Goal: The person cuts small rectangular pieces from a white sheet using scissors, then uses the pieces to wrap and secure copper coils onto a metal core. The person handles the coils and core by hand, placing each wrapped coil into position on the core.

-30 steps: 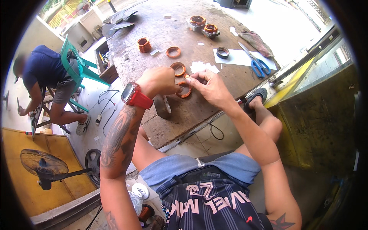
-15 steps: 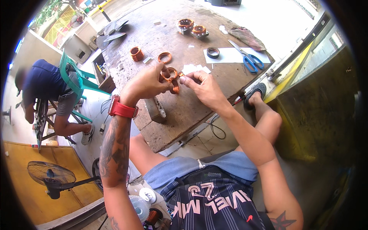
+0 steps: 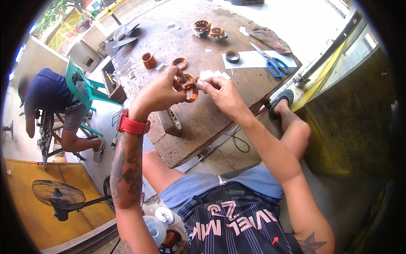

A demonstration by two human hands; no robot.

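Observation:
Above the worktable, my left hand holds linked rings of copper wire coil between thumb and fingers. One ring hangs at the thumb, the other sits nearer the fingertips. Just to their right, my right hand pinches thumb and forefinger together on a small copper-coloured end beside the coils. Whether that end is joined to the rings is too small to tell. A loose copper coil ring lies on the table beyond my left fingers, and a taller copper coil stands left of it.
Small white paper pieces lie behind my right hand. Farther right are blue-handled scissors and a dark tape roll on white paper. Two wound motor stators stand far back. A block lies near the front edge.
The lower coil ring at my left thumb has turned, so its round opening shows more. My left fingers have spread a little; my right hand keeps its pinch almost in place.

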